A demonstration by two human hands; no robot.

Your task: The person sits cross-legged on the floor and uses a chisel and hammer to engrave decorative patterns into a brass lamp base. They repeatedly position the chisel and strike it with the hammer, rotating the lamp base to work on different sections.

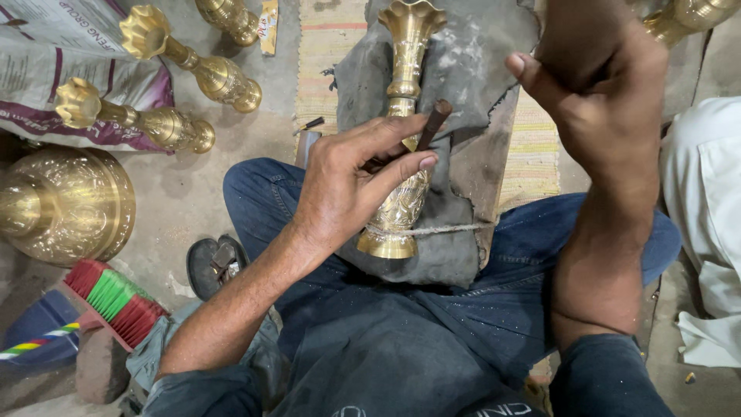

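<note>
On the person's lap, across a grey cloth pad, lies a brass vase, its fluted mouth pointing to twelve o'clock and its round foot toward six, a thin cord running over the stem just above the foot. The left hand rests on the vase's engraved belly, fingers pinched around a short dark punch whose tip meets the metal (the exact contact spot is hidden by the fingers). The right hand is raised at about two o'clock, curled into a fist; what it grips cannot be made out from this angle. At ten o'clock three more brass vases lie on the concrete floor, two of them partly on a printed sack. A large brass bowl-shaped piece sits at nine o'clock, a red-and-green brush at eight, and a dark sandal just beside the left knee. A white sleeve of another person shows at three o'clock.
</note>
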